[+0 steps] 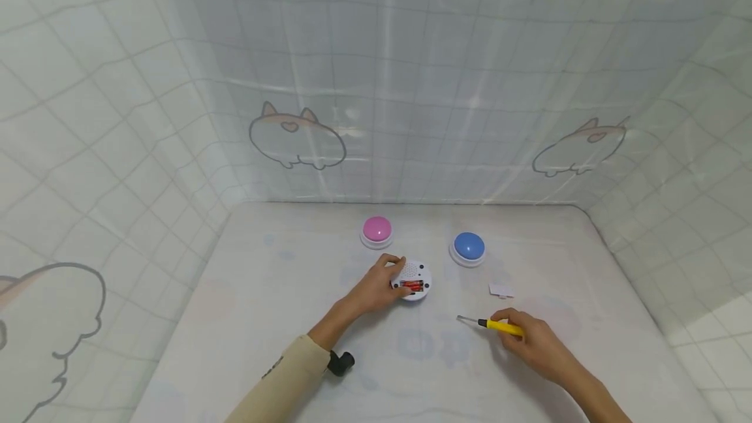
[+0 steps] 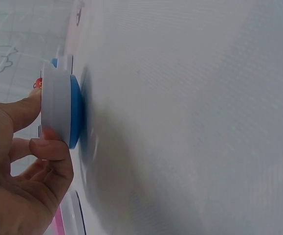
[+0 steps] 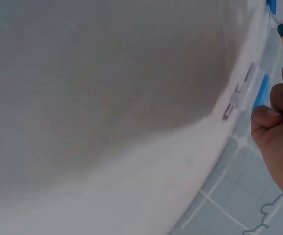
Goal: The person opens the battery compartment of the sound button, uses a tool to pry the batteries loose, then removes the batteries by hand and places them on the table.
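Note:
My left hand grips a round white push-button device by its edge, thumb over the upturned underside. Red batteries sit in its uncovered compartment. Seen from the left wrist, the device has a blue dome facing down to the table. My right hand holds a screwdriver with a yellow handle, its metal tip pointing left toward the device but apart from it. A small white battery cover lies on the table beyond the right hand.
A pink push button and a blue push button stand dome-up farther back on the white table. Beside the left sleeve is a black object, partly hidden. A patterned curtain encloses the table at the back and sides.

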Demonstrator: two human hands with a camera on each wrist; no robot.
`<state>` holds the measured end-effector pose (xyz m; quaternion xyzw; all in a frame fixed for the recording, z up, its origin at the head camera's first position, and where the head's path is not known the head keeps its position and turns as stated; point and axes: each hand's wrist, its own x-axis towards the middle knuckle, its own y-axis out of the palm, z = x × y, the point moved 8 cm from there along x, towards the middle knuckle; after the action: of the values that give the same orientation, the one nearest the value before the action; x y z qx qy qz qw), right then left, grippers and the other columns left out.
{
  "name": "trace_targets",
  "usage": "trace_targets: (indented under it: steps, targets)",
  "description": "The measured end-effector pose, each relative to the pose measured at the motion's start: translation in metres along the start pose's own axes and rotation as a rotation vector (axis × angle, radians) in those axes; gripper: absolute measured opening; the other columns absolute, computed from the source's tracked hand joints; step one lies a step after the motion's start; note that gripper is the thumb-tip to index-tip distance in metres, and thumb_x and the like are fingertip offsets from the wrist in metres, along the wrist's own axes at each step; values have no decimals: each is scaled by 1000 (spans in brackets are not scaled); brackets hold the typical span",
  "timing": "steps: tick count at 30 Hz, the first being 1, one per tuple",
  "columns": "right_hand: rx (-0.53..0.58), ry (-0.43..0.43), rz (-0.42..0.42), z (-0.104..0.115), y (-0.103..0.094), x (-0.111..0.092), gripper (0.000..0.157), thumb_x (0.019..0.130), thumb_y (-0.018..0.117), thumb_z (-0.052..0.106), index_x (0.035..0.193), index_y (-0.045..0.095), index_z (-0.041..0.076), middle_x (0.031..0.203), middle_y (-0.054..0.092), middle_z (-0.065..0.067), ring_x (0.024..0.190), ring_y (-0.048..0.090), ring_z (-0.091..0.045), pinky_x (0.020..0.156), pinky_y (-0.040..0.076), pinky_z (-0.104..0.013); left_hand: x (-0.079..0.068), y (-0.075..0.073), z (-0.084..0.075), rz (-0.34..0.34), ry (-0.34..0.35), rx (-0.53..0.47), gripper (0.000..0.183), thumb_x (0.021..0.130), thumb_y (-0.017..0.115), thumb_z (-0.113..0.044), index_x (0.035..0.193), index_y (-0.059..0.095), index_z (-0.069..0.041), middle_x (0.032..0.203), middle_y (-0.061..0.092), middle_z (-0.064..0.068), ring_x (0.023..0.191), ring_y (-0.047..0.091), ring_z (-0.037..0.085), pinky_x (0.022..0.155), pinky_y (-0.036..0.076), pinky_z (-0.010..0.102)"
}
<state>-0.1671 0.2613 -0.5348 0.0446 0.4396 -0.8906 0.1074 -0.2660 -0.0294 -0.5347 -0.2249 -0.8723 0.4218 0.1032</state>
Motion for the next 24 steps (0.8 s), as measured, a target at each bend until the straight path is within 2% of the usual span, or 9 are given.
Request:
trace_targets:
  steps: [4, 8, 13, 20, 24]
  targets:
    - [30, 11, -2, -4, 6, 1, 31, 90, 73, 11, 118, 60, 17, 86, 57, 0, 69, 51, -14, 62, 47, -23, -1, 0, 2, 6, -6, -5, 75, 95, 71, -36, 155, 37, -6, 152, 39, 11, 127, 50, 22, 104, 44, 37]
    - [51, 24, -11, -10, 11, 2, 31, 90, 74, 9, 117, 59, 14, 88, 59, 0, 71, 52, -14, 62, 47, -23, -2, 0, 2, 4, -3, -15, 76, 94, 72, -36, 154, 38, -5, 152, 39, 12, 128, 50, 24, 105, 44, 39]
    - [28, 78, -18, -18, 17, 4, 32, 87, 75, 8, 116, 61, 12, 94, 64, 0, 77, 54, -15, 68, 51, -25, -2, 1, 1, -2, 15, -19, 75, 94, 73, -32, 154, 37, -3, 151, 40, 14, 118, 53, 22, 102, 45, 38]
    - [-38, 81, -41, -20, 18, 6, 28, 85, 79, 9, 110, 67, 13, 101, 68, 1, 87, 57, -16, 87, 55, -40, -3, -1, 0, -14, 27, -19, 74, 94, 73, -31, 153, 38, -3, 150, 41, 14, 117, 53, 21, 101, 46, 37]
    - [-59, 80, -41, -21, 17, 7, 26, 84, 80, 12, 107, 68, 14, 98, 64, 2, 87, 55, -16, 86, 53, -40, -2, -1, 0, -14, 21, -15, 74, 94, 73, -31, 154, 38, -4, 150, 40, 13, 117, 53, 21, 101, 46, 37]
